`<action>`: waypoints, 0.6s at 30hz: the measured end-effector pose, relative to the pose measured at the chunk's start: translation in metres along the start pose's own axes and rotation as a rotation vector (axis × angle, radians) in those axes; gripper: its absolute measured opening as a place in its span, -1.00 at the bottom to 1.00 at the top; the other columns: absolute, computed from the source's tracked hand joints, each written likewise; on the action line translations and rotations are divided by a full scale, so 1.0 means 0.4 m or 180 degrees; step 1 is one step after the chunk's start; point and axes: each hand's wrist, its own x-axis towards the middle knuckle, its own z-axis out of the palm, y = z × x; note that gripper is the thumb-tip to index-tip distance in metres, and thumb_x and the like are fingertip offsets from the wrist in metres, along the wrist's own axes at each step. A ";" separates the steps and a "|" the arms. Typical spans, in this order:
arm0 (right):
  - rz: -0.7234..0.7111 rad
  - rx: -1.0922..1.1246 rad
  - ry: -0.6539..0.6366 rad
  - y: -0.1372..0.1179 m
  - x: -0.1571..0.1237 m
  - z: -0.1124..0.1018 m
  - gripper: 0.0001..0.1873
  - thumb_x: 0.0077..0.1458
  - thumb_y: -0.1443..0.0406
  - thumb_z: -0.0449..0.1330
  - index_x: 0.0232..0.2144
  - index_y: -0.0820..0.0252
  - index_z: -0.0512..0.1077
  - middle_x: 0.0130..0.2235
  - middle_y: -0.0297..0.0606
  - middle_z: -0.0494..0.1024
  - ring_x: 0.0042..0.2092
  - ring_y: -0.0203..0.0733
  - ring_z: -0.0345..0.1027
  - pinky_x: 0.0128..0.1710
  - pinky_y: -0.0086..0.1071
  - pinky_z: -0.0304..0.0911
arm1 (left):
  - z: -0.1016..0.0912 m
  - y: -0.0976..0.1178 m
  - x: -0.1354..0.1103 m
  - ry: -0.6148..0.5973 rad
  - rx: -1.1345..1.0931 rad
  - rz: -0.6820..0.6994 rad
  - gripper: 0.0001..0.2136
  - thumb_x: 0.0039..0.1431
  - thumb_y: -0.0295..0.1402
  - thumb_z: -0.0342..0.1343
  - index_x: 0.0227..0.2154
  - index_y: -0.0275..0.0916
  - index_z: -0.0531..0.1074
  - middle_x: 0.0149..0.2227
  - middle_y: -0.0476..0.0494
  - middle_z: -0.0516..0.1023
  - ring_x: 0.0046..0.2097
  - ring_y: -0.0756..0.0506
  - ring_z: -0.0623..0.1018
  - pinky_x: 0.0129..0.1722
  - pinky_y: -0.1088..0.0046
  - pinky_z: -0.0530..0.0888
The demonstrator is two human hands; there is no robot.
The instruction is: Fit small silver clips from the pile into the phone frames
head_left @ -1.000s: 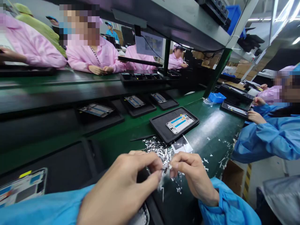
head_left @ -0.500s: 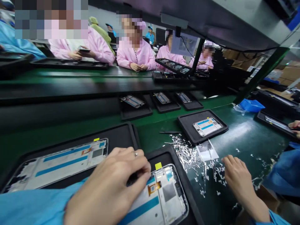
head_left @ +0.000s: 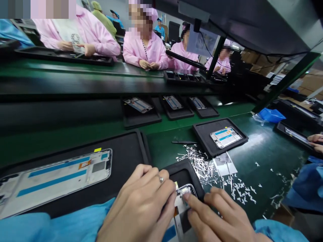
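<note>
A silver phone frame [head_left: 178, 220] with blue strips and an orange flex cable lies in a black foam tray [head_left: 194, 173] right in front of me. My left hand [head_left: 143, 205], a ring on one finger, rests over its left side with fingers curled together; whatever is between them is hidden. From the right, my right hand [head_left: 222, 215] reaches across the tray's edge. Its extended forefinger touches the top end of the frame, and its fingers are apart. Another phone frame [head_left: 60, 174] with a yellow tab lies in a larger black tray [head_left: 126, 151] to the left.
Loose white and silver strips [head_left: 204, 169] are scattered beyond my right hand, beside a dark thin tool [head_left: 184, 142]. Several trays with phone frames stand further back, one a nearer tray [head_left: 202, 131]. A blue plastic bag [head_left: 271, 115] lies right. Co-workers in pink sit opposite; a co-worker's hands [head_left: 315, 141] show right.
My right hand has come left from the scattered strips onto the phone frame. My left hand has shifted slightly right. A co-worker's hands opposite have lowered toward a tray.
</note>
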 end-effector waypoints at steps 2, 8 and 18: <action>-0.0089 -0.0082 0.0150 -0.004 0.005 0.017 -0.55 0.20 0.53 -0.21 -0.57 0.21 0.35 -0.34 -0.35 0.54 -0.49 -0.31 0.28 -0.35 -0.38 0.19 | 0.002 -0.004 -0.008 -0.0005 -0.0019 0.0004 -0.83 0.14 -0.51 -0.15 -0.52 -0.24 0.27 -0.50 -0.01 0.33 -0.44 -0.04 0.30 -0.35 0.36 0.26; -0.0171 -0.0205 0.0166 -0.005 0.019 0.026 -0.55 0.21 0.55 -0.21 -0.56 0.19 0.33 -0.38 -0.41 0.54 -0.49 -0.30 0.26 -0.36 -0.37 0.14 | 0.006 0.002 -0.002 0.0227 0.0099 0.0046 -0.78 0.12 -0.52 -0.17 -0.57 -0.25 0.30 -0.54 -0.03 0.33 -0.48 -0.03 0.29 -0.41 0.40 0.27; -0.0222 0.0069 0.0108 0.001 0.014 0.035 -0.50 0.24 0.54 -0.26 -0.53 0.21 0.37 -0.36 -0.38 0.54 -0.46 -0.32 0.23 -0.32 -0.33 0.14 | -0.003 0.002 0.009 -0.0134 0.0091 -0.0027 -0.81 0.09 -0.52 -0.16 -0.56 -0.24 0.28 -0.52 -0.01 0.34 -0.46 -0.02 0.32 -0.38 0.42 0.31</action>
